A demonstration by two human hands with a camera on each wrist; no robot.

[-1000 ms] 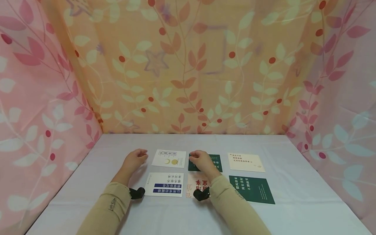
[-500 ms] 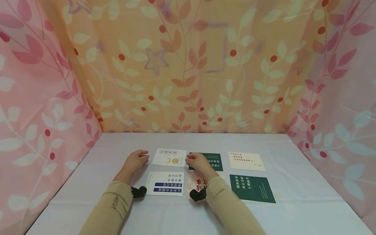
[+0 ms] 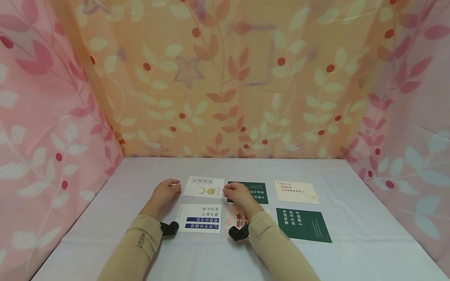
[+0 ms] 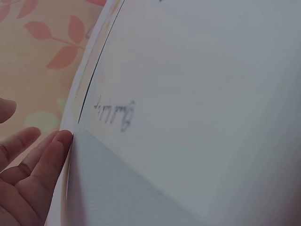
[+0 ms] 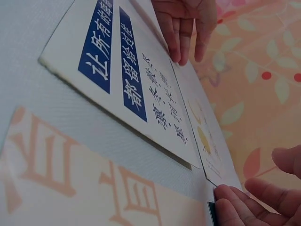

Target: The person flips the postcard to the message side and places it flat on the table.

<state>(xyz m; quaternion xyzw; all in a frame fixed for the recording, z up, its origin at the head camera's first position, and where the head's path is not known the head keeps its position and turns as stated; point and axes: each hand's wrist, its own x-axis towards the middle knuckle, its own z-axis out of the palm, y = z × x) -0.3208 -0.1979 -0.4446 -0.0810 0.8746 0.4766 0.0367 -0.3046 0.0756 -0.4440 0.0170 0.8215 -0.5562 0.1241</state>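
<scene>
A white card with a sun and moon print point(image 3: 204, 188) lies flat in the back row. My left hand point(image 3: 165, 193) rests at its left edge, fingers loosely bent; the left wrist view shows these fingertips point(image 4: 61, 139) low on the surface. My right hand point(image 3: 241, 196) is at the card's right edge and partly covers a dark green card point(image 3: 260, 192). In the right wrist view, the right fingertips point(image 5: 225, 194) touch or nearly touch the white card's edge, thumb apart. Neither hand grips anything.
In front lie a white card with blue bands point(image 3: 199, 219) and a red-lettered card point(image 3: 230, 220), partly hidden by my right wrist. A cream card point(image 3: 299, 192) and a larger green card point(image 3: 305, 225) lie to the right. Patterned cloth walls point(image 3: 225, 86) enclose the white table point(image 3: 197, 257).
My right hand has shifted left from over the dark green card to the sun and moon card's right edge. My left hand has come slightly closer to its left edge.
</scene>
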